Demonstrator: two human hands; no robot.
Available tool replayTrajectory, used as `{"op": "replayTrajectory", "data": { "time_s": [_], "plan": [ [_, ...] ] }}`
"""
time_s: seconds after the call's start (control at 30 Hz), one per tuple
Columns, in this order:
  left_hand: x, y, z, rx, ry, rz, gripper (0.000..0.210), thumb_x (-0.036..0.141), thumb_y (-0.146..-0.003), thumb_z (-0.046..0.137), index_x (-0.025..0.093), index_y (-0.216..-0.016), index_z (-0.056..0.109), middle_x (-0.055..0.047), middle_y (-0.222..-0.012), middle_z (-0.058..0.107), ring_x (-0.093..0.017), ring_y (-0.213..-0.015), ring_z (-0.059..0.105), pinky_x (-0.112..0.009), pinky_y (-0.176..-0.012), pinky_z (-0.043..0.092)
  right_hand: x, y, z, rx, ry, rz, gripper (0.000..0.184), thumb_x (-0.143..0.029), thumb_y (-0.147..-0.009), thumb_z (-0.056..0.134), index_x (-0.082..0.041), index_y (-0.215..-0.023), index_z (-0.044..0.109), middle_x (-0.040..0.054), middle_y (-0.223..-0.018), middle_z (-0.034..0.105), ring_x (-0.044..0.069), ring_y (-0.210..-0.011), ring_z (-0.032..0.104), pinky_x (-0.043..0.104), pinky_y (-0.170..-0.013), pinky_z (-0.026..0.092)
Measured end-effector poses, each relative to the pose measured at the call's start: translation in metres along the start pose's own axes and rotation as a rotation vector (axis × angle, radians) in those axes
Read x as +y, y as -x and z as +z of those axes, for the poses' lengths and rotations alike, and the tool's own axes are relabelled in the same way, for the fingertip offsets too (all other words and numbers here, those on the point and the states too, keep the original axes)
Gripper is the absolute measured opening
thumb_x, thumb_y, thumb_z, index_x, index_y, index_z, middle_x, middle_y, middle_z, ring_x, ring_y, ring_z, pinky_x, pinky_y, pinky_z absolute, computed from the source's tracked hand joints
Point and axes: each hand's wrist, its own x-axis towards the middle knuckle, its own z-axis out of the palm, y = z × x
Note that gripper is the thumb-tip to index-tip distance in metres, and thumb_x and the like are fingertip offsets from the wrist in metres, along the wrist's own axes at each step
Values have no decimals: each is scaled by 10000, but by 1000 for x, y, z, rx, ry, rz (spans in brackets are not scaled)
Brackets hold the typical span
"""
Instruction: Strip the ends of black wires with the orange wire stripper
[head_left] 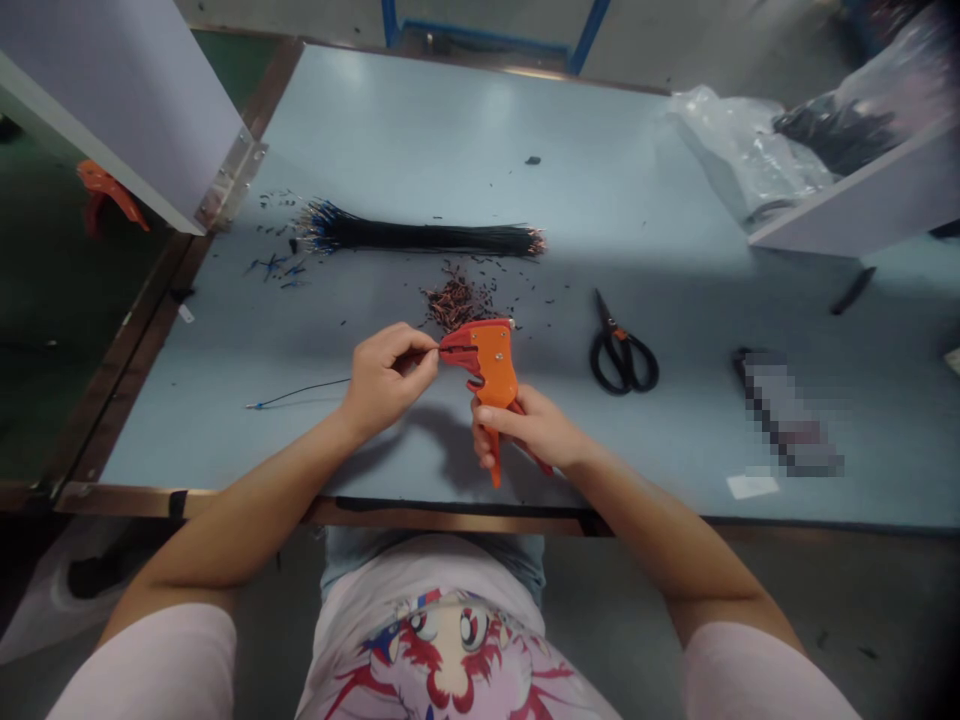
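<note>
My left hand (391,378) pinches a thin black wire (304,387), whose blue-tipped end trails out to the left over the table. The wire's other end is at the jaws of an orange and red wire stripper (495,362); how far it goes in is hidden. Wrapped round the stripper's handles is my right hand (525,428), holding the tool upright just above the tabletop. Behind the jaws lies a heap of copper and black wire scraps (454,300). Farther back rests a long bundle of black wires (427,237), with blue ends on the left and bare copper ends on the right.
Black-handled scissors (624,350) lie right of the stripper, with a pixelated object (791,415) beyond. Clear plastic bags (750,145) sit at the back right near a pale panel (862,200). Another panel (142,90) stands at the left. Loose blue terminals (274,265) lie left.
</note>
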Motion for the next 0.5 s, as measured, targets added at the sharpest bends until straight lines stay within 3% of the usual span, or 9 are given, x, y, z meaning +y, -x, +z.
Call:
{"op": "replayTrajectory", "data": {
  "time_s": [0.23, 0.4, 0.5],
  "plan": [
    [-1, 3, 2, 10, -44, 36, 109, 110, -771, 575, 168, -683, 602, 45, -584, 525, -50, -528, 430, -188, -532, 344, 5, -1, 4, -5, 8, -11, 347, -396, -833, 645, -138, -636, 523, -5, -518, 545, 117, -426, 554, 252, -422, 506],
    [-4, 3, 2, 20, -85, 46, 114, 139, -781, 568, 171, -674, 592, 43, -576, 519, -56, -519, 423, -196, -532, 345, 4, -4, 4, 56, -107, -17, 421, -418, -817, 653, -159, -557, 445, -65, -434, 419, 69, -319, 423, 221, -349, 433],
    [-6, 1, 2, -3, -105, 33, 117, 134, -769, 561, 171, -662, 588, 40, -577, 530, -62, -526, 440, -199, -541, 352, 3, -6, 4, 66, -140, 3, 407, -429, -802, 662, -158, -578, 458, -55, -453, 452, 76, -332, 438, 238, -357, 460]
  ]
}}
